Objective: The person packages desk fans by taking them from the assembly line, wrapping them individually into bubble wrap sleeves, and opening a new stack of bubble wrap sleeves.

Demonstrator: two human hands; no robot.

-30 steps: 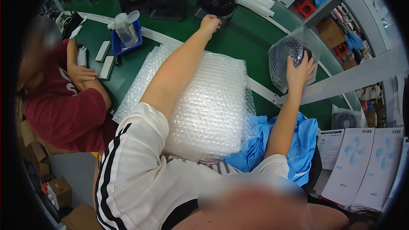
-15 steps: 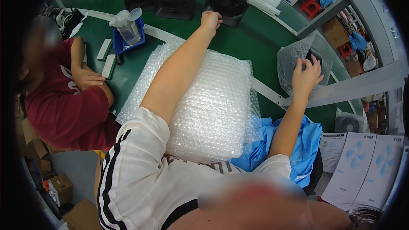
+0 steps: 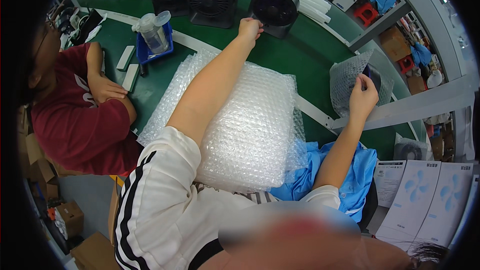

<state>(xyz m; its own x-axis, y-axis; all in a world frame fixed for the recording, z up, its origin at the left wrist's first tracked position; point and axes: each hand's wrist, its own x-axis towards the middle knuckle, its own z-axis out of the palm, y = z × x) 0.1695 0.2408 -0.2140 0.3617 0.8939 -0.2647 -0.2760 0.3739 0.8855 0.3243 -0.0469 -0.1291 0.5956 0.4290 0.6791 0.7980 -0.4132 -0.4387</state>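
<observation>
My left hand (image 3: 250,31) reaches far forward, its fingers curled closed at the lower left edge of a black desk fan (image 3: 274,11). To the right, my right hand (image 3: 363,99) has its thumb and fingers pinched together at the mouth of a bubble-wrap bag (image 3: 346,82). Inside that bag sits a dark fan (image 3: 372,73), seen partly through the opening. Between my arms lies a thick stack of bubble-wrap bags (image 3: 250,135), which my left forearm crosses. The exact grip of both sets of fingertips is partly hidden.
More black fans (image 3: 212,1) stand at the back left. A blue bin (image 3: 167,50) holds a clear bottle. A person in a red shirt (image 3: 82,115) sits at left. A metal bar (image 3: 395,112) crosses beside my right forearm. Printed white boxes (image 3: 412,195) stand at lower right.
My right hand's fingers, spread apart before, are now drawn together at the bag's mouth. The left hand stays at the same fan; the whole view has shifted slightly.
</observation>
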